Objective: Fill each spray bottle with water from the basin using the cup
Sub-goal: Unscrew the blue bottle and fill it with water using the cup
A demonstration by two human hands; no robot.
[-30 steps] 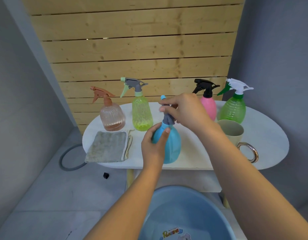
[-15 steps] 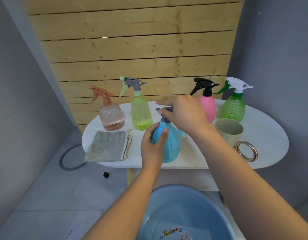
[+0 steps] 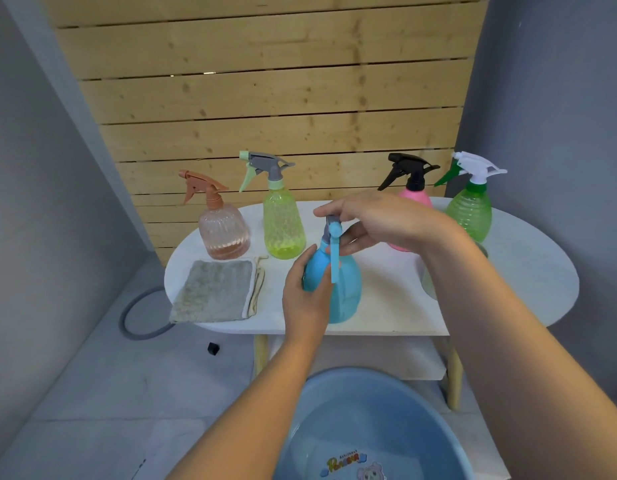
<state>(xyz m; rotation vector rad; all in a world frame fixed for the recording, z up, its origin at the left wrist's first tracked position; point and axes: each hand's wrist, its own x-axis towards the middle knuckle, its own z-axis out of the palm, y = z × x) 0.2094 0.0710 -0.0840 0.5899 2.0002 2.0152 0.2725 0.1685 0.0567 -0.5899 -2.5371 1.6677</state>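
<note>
- Grey hose ring (image 3: pixel 140 317) lying on the floor at far left, partly behind the white oval table (image 3: pixel 525 271).
- Small black cube (image 3: pixel 213 348) sitting on the floor just under the table's front left edge.
- Grey folded cloth (image 3: pixel 215 291) lying flat on the table's left front.
- Peach spray bottle (image 3: pixel 224 230) standing upright behind the cloth, a little liquid showing at its base.
- Yellow-green spray bottle (image 3: pixel 283 223) standing upright just right of the peach one.
- Left hand (image 3: pixel 305 299) gripping the blue spray bottle (image 3: pixel 346 285) round its left side, thumb up along the shoulder.
- Blue spray bottle standing near the table's front edge, centre; its trigger head (image 3: pixel 333 233) sitting on the neck with the blue lever pointing down toward the camera.
- Right hand (image 3: pixel 379 220) grasping the trigger head from above and the right, fingers curled round it.
- Pink spray bottle (image 3: pixel 416 197) with black trigger standing behind the right hand, mostly hidden.
- Cup (image 3: pixel 428 282) sitting on the table behind the right forearm, only a sliver showing.
- Green spray bottle (image 3: pixel 471 213) with white trigger standing upright at the back right.
- Blue basin (image 3: pixel 334 410) sitting on the floor below the table's front, between the forearms; cartoon print inside; water level hard to tell.
</note>
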